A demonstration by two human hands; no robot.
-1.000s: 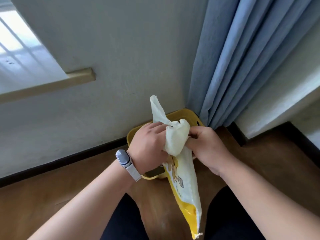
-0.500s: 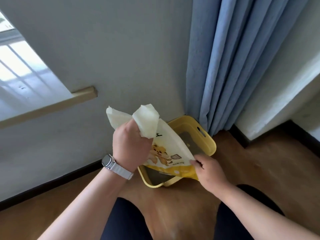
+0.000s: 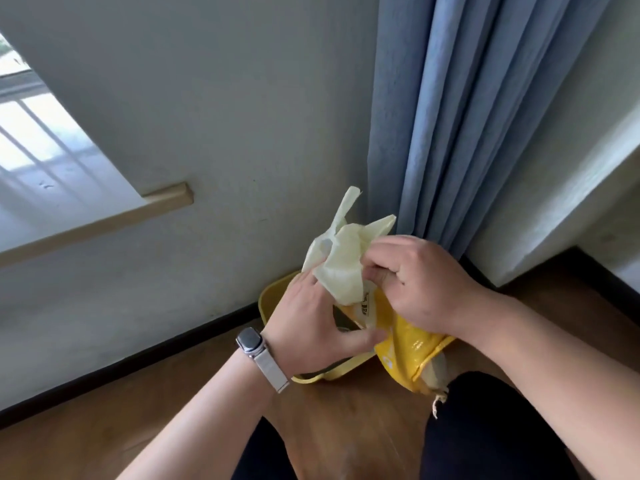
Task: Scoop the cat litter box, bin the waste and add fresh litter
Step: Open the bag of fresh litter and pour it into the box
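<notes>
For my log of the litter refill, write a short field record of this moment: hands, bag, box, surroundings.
left hand: grips the crumpled cream top of the litter bag
right hand: grips the same top from the other side
litter bag: yellow and cream, held above the litter box; no litter seen pouring
litter box: yellow, on the wooden floor beside the blue curtain
left wrist: smartwatch

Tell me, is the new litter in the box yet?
Not yet, it seems. Done: scooping can't be judged, because the box is mostly hidden. In hand: the left hand and right hand both grip the crumpled top of the bag above the box. Left: open it and pour.
</notes>
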